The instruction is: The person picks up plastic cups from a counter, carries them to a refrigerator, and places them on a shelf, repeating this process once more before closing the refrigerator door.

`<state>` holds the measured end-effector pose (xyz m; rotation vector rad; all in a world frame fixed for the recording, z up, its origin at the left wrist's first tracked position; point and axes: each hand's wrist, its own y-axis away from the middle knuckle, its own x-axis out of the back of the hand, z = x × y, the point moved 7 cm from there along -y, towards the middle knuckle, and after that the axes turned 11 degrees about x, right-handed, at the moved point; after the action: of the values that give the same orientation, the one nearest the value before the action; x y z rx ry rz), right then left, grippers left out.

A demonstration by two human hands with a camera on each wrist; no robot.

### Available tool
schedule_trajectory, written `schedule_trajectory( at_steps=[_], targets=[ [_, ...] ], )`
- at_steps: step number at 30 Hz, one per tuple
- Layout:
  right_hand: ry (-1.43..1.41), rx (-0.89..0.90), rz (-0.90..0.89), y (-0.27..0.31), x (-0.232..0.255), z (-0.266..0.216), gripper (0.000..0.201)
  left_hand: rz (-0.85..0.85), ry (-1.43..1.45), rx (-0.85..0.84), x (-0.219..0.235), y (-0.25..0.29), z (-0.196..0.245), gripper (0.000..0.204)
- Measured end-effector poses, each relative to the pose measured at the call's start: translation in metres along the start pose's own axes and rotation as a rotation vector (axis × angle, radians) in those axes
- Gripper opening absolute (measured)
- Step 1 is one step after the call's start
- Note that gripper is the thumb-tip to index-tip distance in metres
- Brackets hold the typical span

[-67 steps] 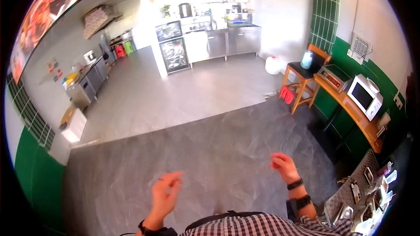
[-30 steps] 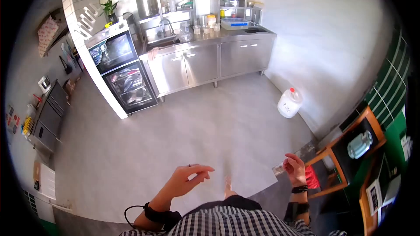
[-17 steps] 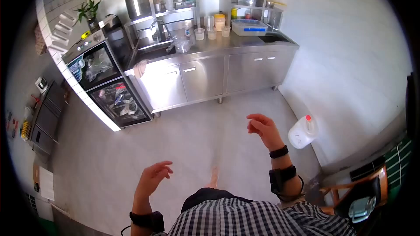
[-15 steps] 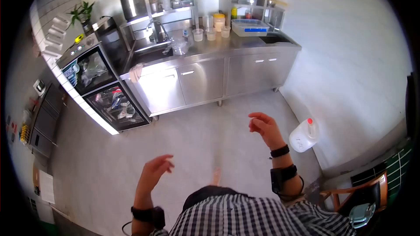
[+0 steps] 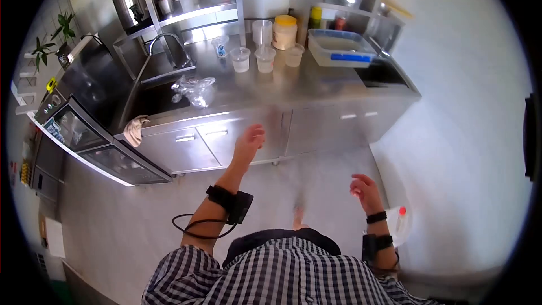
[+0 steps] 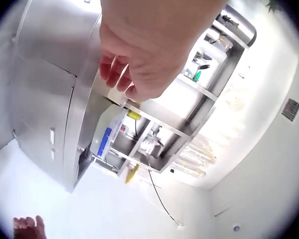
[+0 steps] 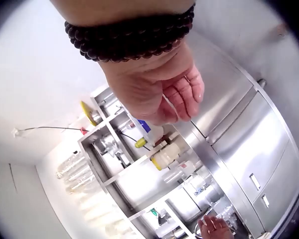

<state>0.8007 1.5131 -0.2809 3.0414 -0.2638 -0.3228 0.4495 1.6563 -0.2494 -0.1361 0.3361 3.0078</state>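
Note:
My left hand (image 5: 248, 144) reaches forward at the front of the steel counter (image 5: 316, 87), its fingers loosely bent with nothing in them. Lower and to the right, my right hand (image 5: 367, 195) hangs over the floor, also holding nothing, fingers slightly curled. On the counter stand several clear plastic cups (image 5: 265, 60), a jar with a yellow lid (image 5: 284, 34) and a plastic storage box (image 5: 339, 49) with a blue latch. A crumpled clear plastic bag (image 5: 197, 91) lies beside the sink (image 5: 155, 99). In the right wrist view, a dark beaded bracelet (image 7: 129, 40) circles the wrist.
A cloth (image 5: 135, 130) hangs over the counter's left front edge, next to a glass-door cabinet (image 5: 84, 127). Steel shelves (image 5: 197, 14) rise behind the cups. A white jug (image 5: 402, 226) with a red cap stands on the floor at the right, by the wall.
The view has crossed the room and come up close to the counter. My left hand has risen and moved forward and right; the right hand now sits lower in the view.

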Motion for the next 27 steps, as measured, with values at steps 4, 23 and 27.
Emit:
schedule_trajectory(
  at_steps=[4, 23, 27],
  targets=[
    [0.049, 0.080, -0.158, -0.161, -0.038, -0.041, 0.028, 0.147, -0.131, -0.018, -0.005, -0.102, 0.008, 0.047],
    [0.326, 0.476, -0.289, -0.618, -0.176, 0.043, 0.100, 0.655, -0.075, -0.200, 0.005, -0.427, 0.018, 0.099],
    [0.279, 0.448, -0.302, -0.618, -0.187, 0.034, 0.093, 0.726, -0.185, -0.181, 0.004, -0.428, 0.031, 0.094]
  ],
)
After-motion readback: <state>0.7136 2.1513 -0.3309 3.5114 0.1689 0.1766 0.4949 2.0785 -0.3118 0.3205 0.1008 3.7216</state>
